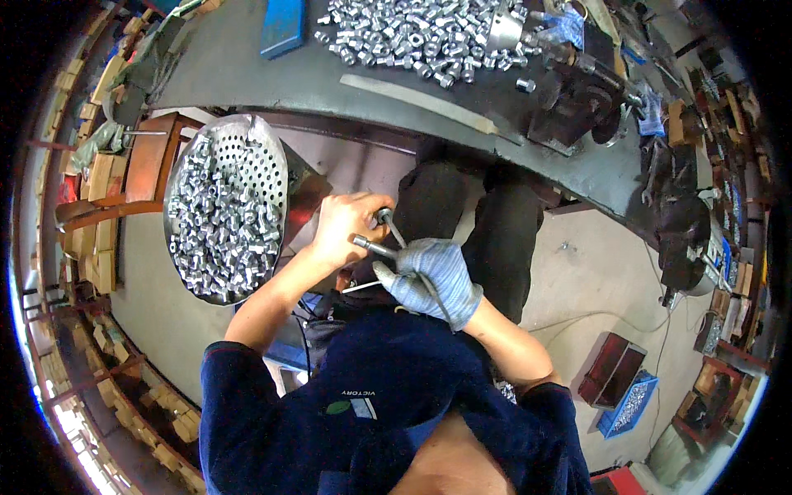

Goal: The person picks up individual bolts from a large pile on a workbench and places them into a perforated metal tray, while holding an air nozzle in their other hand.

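My bare left hand (351, 223) is closed, its fingers curled by the round, dark-holed end (384, 215) of a slim metal tool. What else those fingers grip is hidden. In a blue-grey knit glove, my right hand (437, 280) is wrapped round this tool's long shank (431, 290), which slants down across the palm. A short cylindrical metal piece (375, 247) sticks out from the glove toward my left hand. Below it a thin pale rod (361, 287) shows beside the gloved thumb. Both hands are close together above my lap.
A perforated metal scoop-shaped pan (262, 169) full of small fittings stands at left. On the dark workbench (247, 82) ahead lie a heap of metal fittings (412, 37), a flat file (412, 101), a blue block (283, 29) and a vise (577, 107). A blue bin (629, 404) sits at lower right.
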`<state>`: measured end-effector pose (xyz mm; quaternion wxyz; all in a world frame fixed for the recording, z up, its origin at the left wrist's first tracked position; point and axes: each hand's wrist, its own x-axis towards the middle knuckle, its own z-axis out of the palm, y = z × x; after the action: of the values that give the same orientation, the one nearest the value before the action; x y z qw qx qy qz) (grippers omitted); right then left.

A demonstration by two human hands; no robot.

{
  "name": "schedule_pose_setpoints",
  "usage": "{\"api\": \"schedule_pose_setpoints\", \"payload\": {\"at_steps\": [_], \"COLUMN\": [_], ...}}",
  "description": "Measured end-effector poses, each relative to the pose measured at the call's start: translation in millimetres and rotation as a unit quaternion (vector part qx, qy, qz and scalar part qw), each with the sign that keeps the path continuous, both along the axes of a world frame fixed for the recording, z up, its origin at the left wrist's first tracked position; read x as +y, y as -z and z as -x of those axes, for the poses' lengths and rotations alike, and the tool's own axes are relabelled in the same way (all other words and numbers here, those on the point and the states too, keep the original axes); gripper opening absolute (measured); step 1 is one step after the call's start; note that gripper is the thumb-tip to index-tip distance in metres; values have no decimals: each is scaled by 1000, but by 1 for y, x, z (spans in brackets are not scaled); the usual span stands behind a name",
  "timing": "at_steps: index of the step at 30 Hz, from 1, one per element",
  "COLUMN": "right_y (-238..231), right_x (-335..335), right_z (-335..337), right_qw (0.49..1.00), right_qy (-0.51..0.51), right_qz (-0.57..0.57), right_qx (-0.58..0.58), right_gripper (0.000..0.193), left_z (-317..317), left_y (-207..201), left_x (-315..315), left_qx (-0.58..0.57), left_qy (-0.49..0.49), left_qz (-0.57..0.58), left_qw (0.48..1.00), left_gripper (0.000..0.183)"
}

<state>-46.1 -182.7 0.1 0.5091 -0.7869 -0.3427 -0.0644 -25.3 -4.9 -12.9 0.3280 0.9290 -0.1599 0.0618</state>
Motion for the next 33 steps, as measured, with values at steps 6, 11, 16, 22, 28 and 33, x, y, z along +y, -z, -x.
{"api": "schedule_pose_setpoints", "payload": {"at_steps": [6,11,16,22,28,33], "right_y": [-23,-24,-13,9,4,0], "right_x": [-28,-41,-35,-41,-35,-30], "right_z": [1,6,13,15,12,12], "right_qw": [996,995,996,994,995,993], "right_qy": [50,82,80,76,50,51], "right_qz": [60,60,30,-26,10,34], "right_qx": [-35,5,37,75,85,99], "right_gripper": [31,33,33,21,24,26], "left_z": [-57,-185,-206,-130,-52,-66], "left_y": [-3,-18,-86,-55,-6,12], "left_x": [11,-1,36,169,333,346], "left_qx": [6,-59,-23,-195,119,105], "left_qy": [-28,-64,-32,-92,-399,-439], "left_qz": [-122,41,385,-112,-111,-260], "left_qw": [992,995,922,970,903,854], "left_gripper": [21,31,50,35,42,46]}}
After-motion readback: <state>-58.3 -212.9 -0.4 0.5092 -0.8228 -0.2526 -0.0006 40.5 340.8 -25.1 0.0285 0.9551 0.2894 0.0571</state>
